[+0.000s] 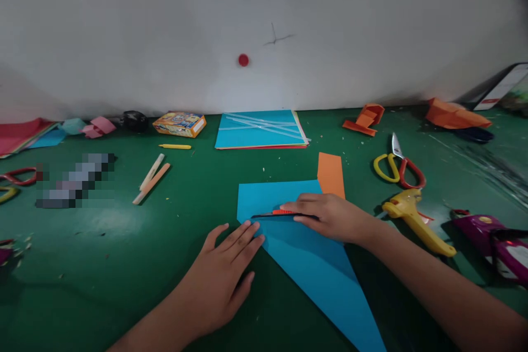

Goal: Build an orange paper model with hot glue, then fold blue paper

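Observation:
A blue paper sheet [313, 264] lies on the green table, its long slanted edge running toward the front. My right hand [325, 214] is closed around a slim dark cutter knife [284, 213] with an orange slider, laid low across the paper. The knife's tip points left, near my other hand. My left hand [229, 269] rests flat with fingers spread, its fingertips touching the sheet's left edge. An orange paper piece [330, 173] sticks out from beside the sheet, just beyond my right hand.
To the right lie scissors [399, 164], a yellow glue gun [418, 221] and a purple pouch-like item [493, 245]. A stack of coloured paper [259, 130] sits by the wall, near a small box [180, 124]. Two flat sticks [152, 180] and a yellow pen [175, 147] are at left.

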Available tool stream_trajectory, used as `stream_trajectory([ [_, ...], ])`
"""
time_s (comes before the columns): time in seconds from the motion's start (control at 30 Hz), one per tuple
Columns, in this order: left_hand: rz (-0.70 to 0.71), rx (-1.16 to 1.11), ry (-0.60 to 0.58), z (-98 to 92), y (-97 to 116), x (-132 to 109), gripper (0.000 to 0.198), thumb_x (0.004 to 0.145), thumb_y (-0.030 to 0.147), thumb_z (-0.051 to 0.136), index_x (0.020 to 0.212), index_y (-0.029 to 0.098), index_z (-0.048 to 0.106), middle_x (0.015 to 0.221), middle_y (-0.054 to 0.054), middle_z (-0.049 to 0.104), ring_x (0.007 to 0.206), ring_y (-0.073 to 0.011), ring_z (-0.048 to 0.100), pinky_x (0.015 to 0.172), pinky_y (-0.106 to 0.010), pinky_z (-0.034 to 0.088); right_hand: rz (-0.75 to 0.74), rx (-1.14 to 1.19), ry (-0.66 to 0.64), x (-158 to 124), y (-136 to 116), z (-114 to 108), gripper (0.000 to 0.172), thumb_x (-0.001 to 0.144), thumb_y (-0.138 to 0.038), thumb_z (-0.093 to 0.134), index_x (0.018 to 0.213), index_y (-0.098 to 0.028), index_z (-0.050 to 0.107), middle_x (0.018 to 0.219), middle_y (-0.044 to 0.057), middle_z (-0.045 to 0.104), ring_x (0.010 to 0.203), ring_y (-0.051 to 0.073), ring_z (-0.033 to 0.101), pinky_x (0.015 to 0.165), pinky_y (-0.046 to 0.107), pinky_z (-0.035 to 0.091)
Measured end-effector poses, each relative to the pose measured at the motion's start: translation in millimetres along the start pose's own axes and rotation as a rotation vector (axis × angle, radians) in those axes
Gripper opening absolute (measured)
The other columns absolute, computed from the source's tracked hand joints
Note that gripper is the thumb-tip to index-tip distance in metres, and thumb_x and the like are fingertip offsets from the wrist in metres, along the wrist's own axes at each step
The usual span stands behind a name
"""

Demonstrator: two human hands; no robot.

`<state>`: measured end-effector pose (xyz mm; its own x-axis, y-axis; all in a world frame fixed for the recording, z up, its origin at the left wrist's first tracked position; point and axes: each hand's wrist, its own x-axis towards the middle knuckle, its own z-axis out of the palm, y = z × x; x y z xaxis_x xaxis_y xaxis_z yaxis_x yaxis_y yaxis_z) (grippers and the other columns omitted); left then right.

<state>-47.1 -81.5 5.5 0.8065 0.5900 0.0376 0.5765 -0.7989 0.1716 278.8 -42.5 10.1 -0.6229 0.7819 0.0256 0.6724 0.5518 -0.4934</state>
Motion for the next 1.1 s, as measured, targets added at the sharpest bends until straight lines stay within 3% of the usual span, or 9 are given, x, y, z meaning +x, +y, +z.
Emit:
stream_trajectory([
  [0.5,0.009,-0.001,0.042,3.3,-2.0,-2.2,0.061,0.105,0.025,0.042,0.164,0.031,0.026,0.166,-0.003,0.038,0.150,-0.0271,0.044,0.123,-0.052,0.032,-0.005,-0.014,0.009,-2.0,0.3,-1.5,0.044,0.110,-0.041,0.043,0.151,-0.031,0.054,0.123,0.008,0.070,0.100,0.022,0.068,0.085,0.033,0.053],
  [0.73,-0.003,0.006,0.024,2.7,-0.9,-2.4,0.059,0.104,0.025,0.043,0.162,0.030,0.032,0.167,-0.003,0.035,0.150,-0.0271,0.044,0.122,-0.054,0.033,0.014,-0.016,-0.005,-2.1,-1.4,-2.8,0.044,0.109,-0.039,0.043,0.151,-0.032,0.054,0.124,0.008,0.070,0.103,0.023,0.068,0.087,0.035,0.053],
  [1.1,-0.021,-0.008,0.028,3.4,-1.4,-4.0,0.063,0.105,0.028,0.044,0.164,0.034,0.023,0.166,-0.001,0.039,0.148,-0.0268,0.046,0.118,-0.050,0.040,0.029,-0.018,-0.017,-2.4,-5.3,-7.8,0.045,0.109,-0.041,0.042,0.151,-0.029,0.054,0.123,0.009,0.070,0.100,0.024,0.068,0.085,0.035,0.052],
])
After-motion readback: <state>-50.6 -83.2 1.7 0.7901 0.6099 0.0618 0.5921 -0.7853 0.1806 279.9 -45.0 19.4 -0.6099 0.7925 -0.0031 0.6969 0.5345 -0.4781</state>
